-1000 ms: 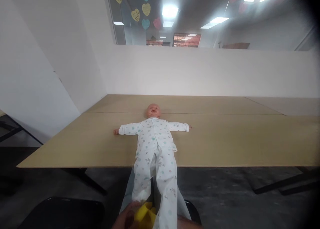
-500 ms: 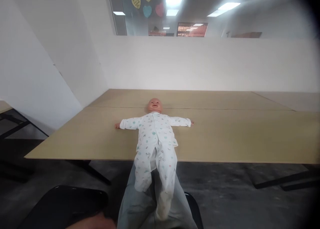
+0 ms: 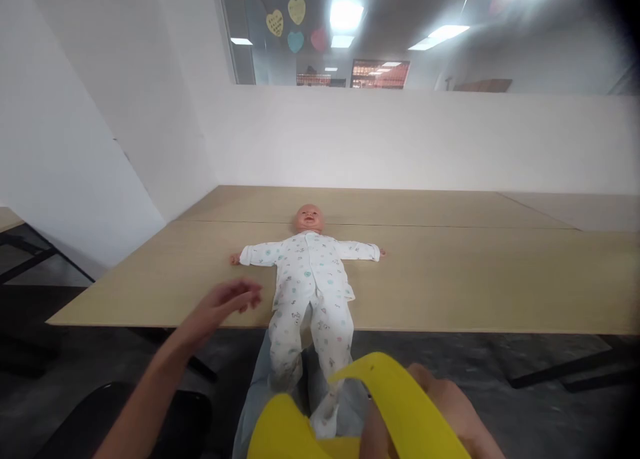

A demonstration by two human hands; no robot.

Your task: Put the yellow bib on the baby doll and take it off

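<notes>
I judge step in hand as handling yellow item [image 3: 395, 392]: right hand [image 3: 443, 405] grips it near doll's legs. Left hand [image 3: 223, 307] holds nothing, fingers loosely curled. Doll [image 3: 310, 265] lies on table [image 3: 475, 279], legs past edge. Next move calls for firm right grip.

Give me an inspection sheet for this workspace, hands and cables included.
Surface: wood-toned tabletop, seam running across.
Things in use: pajama-clad baby doll, face up, arms spread, legs past the near edge; curved yellow item, exact kind unclear.
Clutter: nothing seen.
Hands: left hand near the doll's torso, no object visible in it; right hand holding the yellow item.
Cables: nothing seen.
Surroundings: white wall, glass panel with heart-shaped notes, black chair at lower left.
</notes>
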